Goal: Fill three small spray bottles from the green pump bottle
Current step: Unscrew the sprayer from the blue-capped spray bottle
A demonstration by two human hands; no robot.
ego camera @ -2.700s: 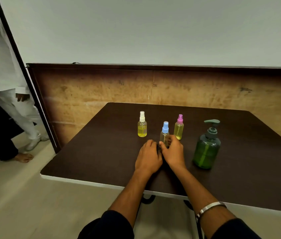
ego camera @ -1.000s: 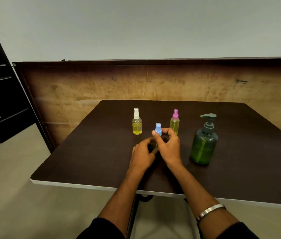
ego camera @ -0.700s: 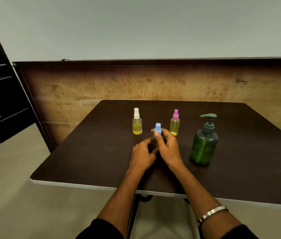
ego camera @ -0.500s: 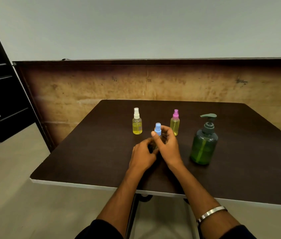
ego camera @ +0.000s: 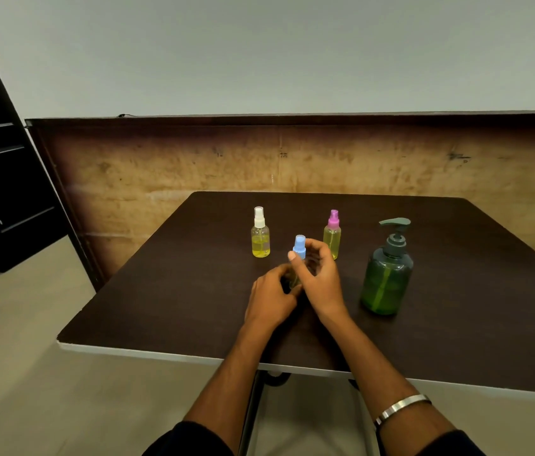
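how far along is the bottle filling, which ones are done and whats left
Looks done: the white-capped spray bottle and pink-capped spray bottle stand capped with yellow liquid inside. In hand: the blue-capped spray bottle, its body held by the left hand while the right hand pinches the cap, probably unscrewing it. Left: filling it from the green pump bottle, which stands untouched, then recapping.

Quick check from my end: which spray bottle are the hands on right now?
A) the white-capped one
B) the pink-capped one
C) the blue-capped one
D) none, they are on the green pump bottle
C: the right hand pinches the blue-capped spray bottle at its cap while the left hand holds its body; the other bottles stand untouched.
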